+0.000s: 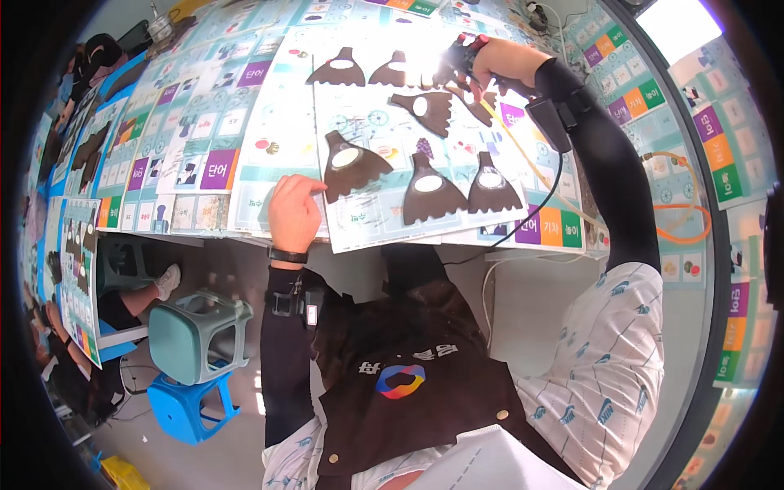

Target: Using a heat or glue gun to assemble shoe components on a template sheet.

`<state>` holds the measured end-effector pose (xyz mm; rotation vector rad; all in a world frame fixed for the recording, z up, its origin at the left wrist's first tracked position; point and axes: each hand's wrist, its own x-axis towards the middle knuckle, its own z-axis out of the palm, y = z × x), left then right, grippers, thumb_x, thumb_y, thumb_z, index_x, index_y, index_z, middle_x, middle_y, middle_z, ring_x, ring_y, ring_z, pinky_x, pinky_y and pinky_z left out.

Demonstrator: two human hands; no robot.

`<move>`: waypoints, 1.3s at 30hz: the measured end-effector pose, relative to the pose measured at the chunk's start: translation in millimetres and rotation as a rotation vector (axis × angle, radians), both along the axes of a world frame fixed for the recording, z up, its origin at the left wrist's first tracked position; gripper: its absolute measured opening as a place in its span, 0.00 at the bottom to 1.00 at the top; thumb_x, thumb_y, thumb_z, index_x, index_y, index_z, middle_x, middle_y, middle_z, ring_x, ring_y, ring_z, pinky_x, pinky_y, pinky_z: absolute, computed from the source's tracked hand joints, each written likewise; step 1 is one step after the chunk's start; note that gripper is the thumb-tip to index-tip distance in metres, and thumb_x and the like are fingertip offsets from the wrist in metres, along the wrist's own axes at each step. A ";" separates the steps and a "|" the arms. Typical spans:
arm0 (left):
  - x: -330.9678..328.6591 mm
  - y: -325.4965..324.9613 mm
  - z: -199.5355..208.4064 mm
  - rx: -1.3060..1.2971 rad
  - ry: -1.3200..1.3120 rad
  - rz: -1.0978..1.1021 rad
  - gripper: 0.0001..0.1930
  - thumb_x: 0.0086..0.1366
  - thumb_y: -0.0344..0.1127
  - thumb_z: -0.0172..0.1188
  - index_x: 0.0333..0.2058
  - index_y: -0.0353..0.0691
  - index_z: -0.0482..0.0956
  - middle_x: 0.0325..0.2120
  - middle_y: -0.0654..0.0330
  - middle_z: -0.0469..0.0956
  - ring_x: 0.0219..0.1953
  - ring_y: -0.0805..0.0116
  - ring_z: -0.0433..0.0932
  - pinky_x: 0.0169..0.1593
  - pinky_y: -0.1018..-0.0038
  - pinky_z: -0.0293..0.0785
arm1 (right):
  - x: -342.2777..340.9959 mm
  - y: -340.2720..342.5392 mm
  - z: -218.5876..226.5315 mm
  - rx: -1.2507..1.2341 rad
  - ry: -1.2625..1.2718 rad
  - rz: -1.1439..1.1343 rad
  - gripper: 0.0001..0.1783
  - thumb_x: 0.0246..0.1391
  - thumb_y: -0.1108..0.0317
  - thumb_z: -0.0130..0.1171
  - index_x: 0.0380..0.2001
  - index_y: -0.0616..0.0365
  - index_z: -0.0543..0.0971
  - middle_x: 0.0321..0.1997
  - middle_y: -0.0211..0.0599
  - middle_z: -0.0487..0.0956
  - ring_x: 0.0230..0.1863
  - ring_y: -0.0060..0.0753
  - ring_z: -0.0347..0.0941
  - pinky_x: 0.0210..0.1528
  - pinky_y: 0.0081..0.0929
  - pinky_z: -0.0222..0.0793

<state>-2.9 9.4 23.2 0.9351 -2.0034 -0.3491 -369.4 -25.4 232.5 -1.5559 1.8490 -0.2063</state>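
My left hand (pixel 292 214) rests at the near table edge, its fingertips on the corner of a white printed sheet (pixel 367 131) beside a dark brown fan-shaped cutout (pixel 349 166). Several such brown cutouts with white ovals lie on the sheet, among them one (pixel 425 189) and another (pixel 492 188) near the front. My right hand (pixel 490 61) reaches far across the table and grips a small dark tool (pixel 457 64) that touches a brown cutout (pixel 478 102) at the sheet's far right. Glare hides the detail of the tool.
Colourful printed cards and sheets (pixel 196 147) cover the table. A yellow strip (pixel 531 163) and a black cable (pixel 539 212) run along the right of the sheet. A grey-green stool (pixel 200 335) on a blue stool (pixel 188 408) stands lower left. Another person's foot (pixel 167 282) shows under the table.
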 end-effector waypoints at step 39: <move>-4.6 -0.8 4.0 0.028 -0.016 0.076 0.10 0.50 0.17 0.50 0.25 0.36 0.79 0.25 0.56 0.77 0.32 0.55 0.76 0.36 0.65 0.72 | -5.4 -32.6 -40.4 0.121 0.023 0.046 0.16 0.27 0.75 0.54 0.28 0.57 0.75 0.27 0.30 0.78 0.19 0.23 0.63 0.16 0.22 0.53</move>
